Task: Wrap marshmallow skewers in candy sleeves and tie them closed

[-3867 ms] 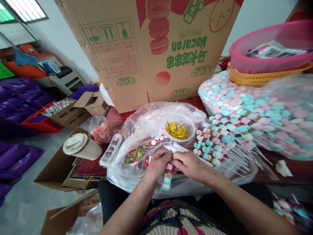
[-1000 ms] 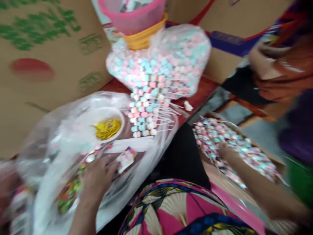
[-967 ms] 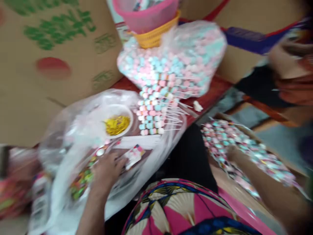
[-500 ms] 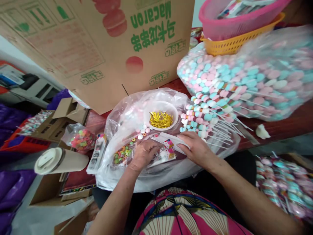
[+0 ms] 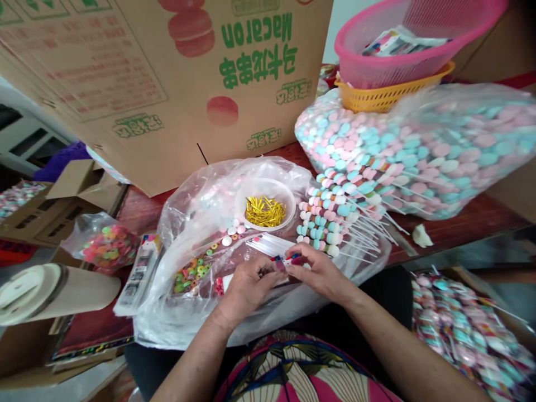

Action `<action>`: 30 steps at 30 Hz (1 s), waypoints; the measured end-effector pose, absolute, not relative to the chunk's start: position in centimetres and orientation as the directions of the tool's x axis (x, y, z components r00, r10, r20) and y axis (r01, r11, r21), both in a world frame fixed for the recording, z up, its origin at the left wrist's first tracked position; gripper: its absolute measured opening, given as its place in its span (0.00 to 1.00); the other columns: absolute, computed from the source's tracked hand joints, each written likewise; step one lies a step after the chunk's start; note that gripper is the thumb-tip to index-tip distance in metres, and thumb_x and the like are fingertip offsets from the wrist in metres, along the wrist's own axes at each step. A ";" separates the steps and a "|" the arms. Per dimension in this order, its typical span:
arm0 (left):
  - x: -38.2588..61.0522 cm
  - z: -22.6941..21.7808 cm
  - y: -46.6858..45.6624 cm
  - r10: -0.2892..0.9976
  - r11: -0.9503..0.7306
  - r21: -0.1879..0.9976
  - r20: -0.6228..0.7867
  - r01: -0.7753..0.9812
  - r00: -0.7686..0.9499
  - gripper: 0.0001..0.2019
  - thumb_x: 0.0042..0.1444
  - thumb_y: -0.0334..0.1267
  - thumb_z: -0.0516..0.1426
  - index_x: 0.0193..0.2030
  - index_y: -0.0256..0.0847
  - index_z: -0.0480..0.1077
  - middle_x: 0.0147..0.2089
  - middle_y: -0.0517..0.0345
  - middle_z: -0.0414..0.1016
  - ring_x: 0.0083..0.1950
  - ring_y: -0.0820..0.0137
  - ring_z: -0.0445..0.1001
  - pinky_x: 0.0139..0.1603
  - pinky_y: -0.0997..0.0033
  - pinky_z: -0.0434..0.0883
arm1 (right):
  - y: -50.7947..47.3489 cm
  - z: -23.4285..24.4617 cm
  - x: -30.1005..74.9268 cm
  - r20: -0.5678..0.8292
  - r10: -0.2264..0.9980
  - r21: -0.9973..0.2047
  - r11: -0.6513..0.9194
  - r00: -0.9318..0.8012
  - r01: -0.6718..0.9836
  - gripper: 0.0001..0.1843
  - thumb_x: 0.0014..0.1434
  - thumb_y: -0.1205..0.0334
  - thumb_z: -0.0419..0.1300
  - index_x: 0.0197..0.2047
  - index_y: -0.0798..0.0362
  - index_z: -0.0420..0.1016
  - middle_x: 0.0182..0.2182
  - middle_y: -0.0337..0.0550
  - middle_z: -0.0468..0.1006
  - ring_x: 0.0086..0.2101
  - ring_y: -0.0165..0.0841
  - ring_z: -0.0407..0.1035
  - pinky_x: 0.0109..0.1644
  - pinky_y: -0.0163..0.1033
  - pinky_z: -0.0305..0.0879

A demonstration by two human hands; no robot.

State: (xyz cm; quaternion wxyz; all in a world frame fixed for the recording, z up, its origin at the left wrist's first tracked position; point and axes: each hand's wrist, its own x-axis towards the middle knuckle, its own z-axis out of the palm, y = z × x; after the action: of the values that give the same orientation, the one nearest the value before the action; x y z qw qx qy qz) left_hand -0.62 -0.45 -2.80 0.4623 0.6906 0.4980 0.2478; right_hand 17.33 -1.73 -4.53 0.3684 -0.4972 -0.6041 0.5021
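My left hand (image 5: 248, 285) and my right hand (image 5: 315, 270) meet over a clear plastic sheet (image 5: 184, 318) on the red table. Both pinch a small printed wrapper (image 5: 280, 261) between their fingertips. Just beyond lies a bundle of white sticks (image 5: 270, 244). A white bowl (image 5: 246, 195) with gold twist ties (image 5: 264, 211) stands behind it. Left of my hands lie coloured ring candies (image 5: 190, 272). To the right rest several finished pastel candy skewers (image 5: 324, 223).
A large "Macaron" cardboard box (image 5: 167, 84) stands behind. A big bag of pastel candies (image 5: 419, 145) lies right, under yellow (image 5: 391, 95) and pink baskets (image 5: 419, 53). A beige lidded cup (image 5: 50, 293) and a bag of rings (image 5: 104, 245) sit left. Wrapped skewers (image 5: 464, 329) fill a box at my right.
My right hand came back from the box of wrapped skewers at the right to the plastic sheet. Both hands now pinch a wrapper together; half a second ago they lay flat on the wrappers.
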 end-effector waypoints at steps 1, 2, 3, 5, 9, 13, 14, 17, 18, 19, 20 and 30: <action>-0.7 -2.7 -0.4 0.894 -0.036 0.914 -0.152 0.405 0.422 0.09 0.54 0.42 0.58 0.30 0.40 0.74 0.29 0.58 0.76 0.32 0.69 0.72 0.35 0.71 0.67 | -1.7 -4.3 17.7 -0.044 0.961 -0.973 0.020 -0.274 0.228 0.11 0.55 0.54 0.59 0.36 0.54 0.72 0.30 0.39 0.72 0.30 0.30 0.63 0.34 0.34 0.60; -0.8 -2.6 -0.3 0.876 0.001 0.933 -0.174 0.359 0.450 0.09 0.54 0.43 0.59 0.32 0.40 0.74 0.30 0.57 0.76 0.33 0.68 0.72 0.36 0.71 0.67 | -1.8 -4.0 17.9 -0.036 0.955 -0.973 0.034 -0.295 0.229 0.11 0.56 0.55 0.58 0.34 0.54 0.72 0.28 0.38 0.71 0.29 0.29 0.62 0.33 0.34 0.59; -1.0 -2.5 -0.3 0.868 0.032 0.945 -0.187 0.325 0.461 0.09 0.53 0.43 0.60 0.34 0.40 0.75 0.32 0.57 0.77 0.35 0.68 0.72 0.36 0.72 0.67 | -1.8 -3.9 18.1 -0.026 0.957 -0.970 0.045 -0.289 0.237 0.11 0.57 0.54 0.57 0.31 0.54 0.71 0.25 0.37 0.69 0.27 0.29 0.61 0.31 0.33 0.57; -1.0 -2.4 -0.4 0.883 0.050 0.950 -0.186 0.307 0.431 0.10 0.50 0.42 0.62 0.37 0.40 0.74 0.33 0.57 0.77 0.35 0.69 0.72 0.36 0.73 0.67 | -2.0 -4.1 18.0 0.006 0.977 -0.956 0.069 -0.215 0.285 0.15 0.58 0.53 0.55 0.25 0.53 0.66 0.21 0.36 0.64 0.25 0.27 0.57 0.28 0.33 0.54; -0.4 -3.3 -1.0 0.935 -0.080 0.906 -0.077 0.415 0.347 0.07 0.50 0.40 0.62 0.31 0.39 0.73 0.27 0.61 0.74 0.28 0.72 0.68 0.31 0.74 0.64 | -2.3 -5.3 17.6 0.066 0.992 -0.877 0.109 -0.106 0.467 0.23 0.59 0.49 0.52 0.18 0.51 0.53 0.16 0.34 0.55 0.21 0.26 0.50 0.25 0.34 0.47; -0.2 -4.0 -1.4 0.923 -0.253 0.840 0.060 0.480 0.381 0.10 0.56 0.40 0.56 0.28 0.40 0.74 0.26 0.58 0.73 0.28 0.72 0.69 0.31 0.73 0.63 | -1.8 -5.2 19.6 0.075 0.997 -0.826 0.052 0.017 0.561 0.25 0.61 0.48 0.49 0.16 0.51 0.53 0.15 0.36 0.55 0.20 0.28 0.52 0.25 0.36 0.47; -0.4 -4.0 -1.4 0.923 -0.271 0.836 0.084 0.478 0.376 0.11 0.58 0.41 0.55 0.28 0.41 0.74 0.25 0.58 0.73 0.27 0.71 0.68 0.31 0.73 0.63 | -1.7 -5.0 20.7 0.103 0.993 -0.784 0.047 0.055 0.619 0.24 0.62 0.49 0.48 0.17 0.51 0.57 0.17 0.38 0.59 0.22 0.30 0.55 0.27 0.36 0.49; -1.6 -3.7 -1.1 0.927 -0.308 0.843 0.162 0.441 0.338 0.14 0.60 0.44 0.53 0.28 0.42 0.74 0.26 0.57 0.74 0.29 0.70 0.70 0.35 0.72 0.66 | -1.4 -4.7 24.4 0.203 0.978 -0.392 0.040 0.044 0.919 0.13 0.61 0.59 0.51 0.29 0.54 0.72 0.30 0.50 0.73 0.34 0.40 0.64 0.36 0.42 0.55; -2.1 -3.6 -0.9 0.921 -0.332 0.836 0.187 0.437 0.342 0.14 0.59 0.45 0.53 0.29 0.42 0.75 0.27 0.56 0.75 0.31 0.69 0.71 0.37 0.70 0.68 | -1.4 -4.8 25.5 0.188 0.982 -0.225 0.047 -0.004 0.973 0.11 0.59 0.64 0.52 0.32 0.56 0.74 0.33 0.52 0.75 0.37 0.42 0.65 0.38 0.44 0.55; -2.6 -3.5 -0.8 0.910 -0.366 0.820 0.216 0.440 0.354 0.14 0.59 0.46 0.54 0.31 0.43 0.76 0.30 0.55 0.77 0.34 0.67 0.73 0.41 0.69 0.68 | -1.4 -5.0 26.5 0.159 0.986 -0.089 0.061 -0.046 0.994 0.10 0.58 0.68 0.51 0.35 0.56 0.75 0.35 0.54 0.76 0.38 0.43 0.66 0.39 0.45 0.56; -3.1 -3.5 -0.7 0.896 -0.404 0.797 0.247 0.448 0.369 0.13 0.59 0.45 0.54 0.33 0.44 0.76 0.33 0.54 0.79 0.37 0.66 0.75 0.45 0.67 0.69 | -1.4 -5.2 27.3 0.132 0.989 -0.029 0.077 -0.073 0.997 0.12 0.56 0.71 0.51 0.37 0.57 0.76 0.35 0.54 0.77 0.37 0.43 0.67 0.40 0.46 0.57; -3.9 -1.2 0.0 0.722 -0.679 0.518 0.345 0.519 0.600 0.12 0.61 0.39 0.51 0.44 0.44 0.76 0.43 0.52 0.80 0.45 0.63 0.76 0.49 0.63 0.66 | -2.7 -0.4 23.9 0.012 0.992 -0.966 -0.022 0.128 0.259 0.14 0.53 0.50 0.61 0.36 0.52 0.75 0.24 0.39 0.72 0.22 0.29 0.61 0.25 0.35 0.60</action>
State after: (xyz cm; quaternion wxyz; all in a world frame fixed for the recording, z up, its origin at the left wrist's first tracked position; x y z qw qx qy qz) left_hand -3.94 -0.03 -1.15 0.1857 0.8749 0.3546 0.2727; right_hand 23.90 -2.74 -0.36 0.4599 -0.5935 -0.5270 0.3982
